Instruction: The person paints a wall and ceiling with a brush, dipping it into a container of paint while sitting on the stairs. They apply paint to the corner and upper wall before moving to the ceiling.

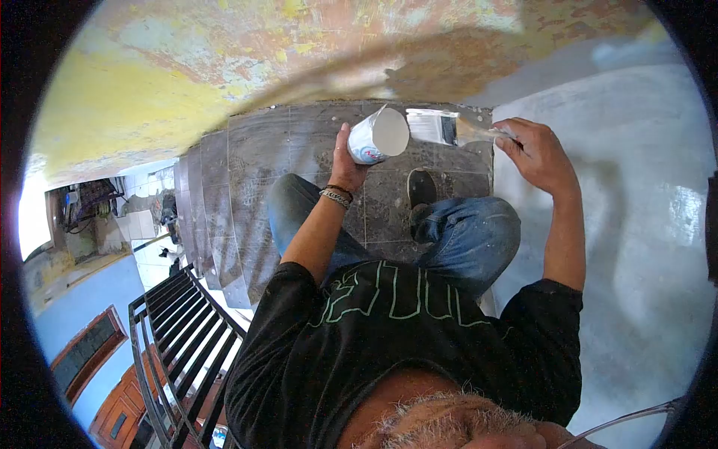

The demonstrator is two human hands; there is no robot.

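White and small, the cup (378, 136) is the only container in view. It has a blue and red mark on its side and is tipped so that its round mouth faces right, towards the brush (437, 127). The inside shows an even pale grey-white; I cannot tell whether that is liquid or the bare wall of the cup.

The left hand (345, 166) holds the cup from below. Its grip is closed around the base with the thumb up along the side, and a beaded bracelet (336, 197) sits on the wrist. The cup stands above this grip, held out in front of the body over the dark tiled stairs (299, 165).

The right hand (540, 155) has the brush handle pinched between its fingertips and thumb. The brush lies flat to the left of this grip, its pale bristles pointing at the cup's mouth, just beside the rim but not inside it.

Below the hands are blue jeans (467, 239) and one dark shoe (421, 187) on a step. A grey plastered wall (636, 194) fills the right side, and a black metal railing (179, 329) runs down at lower left.
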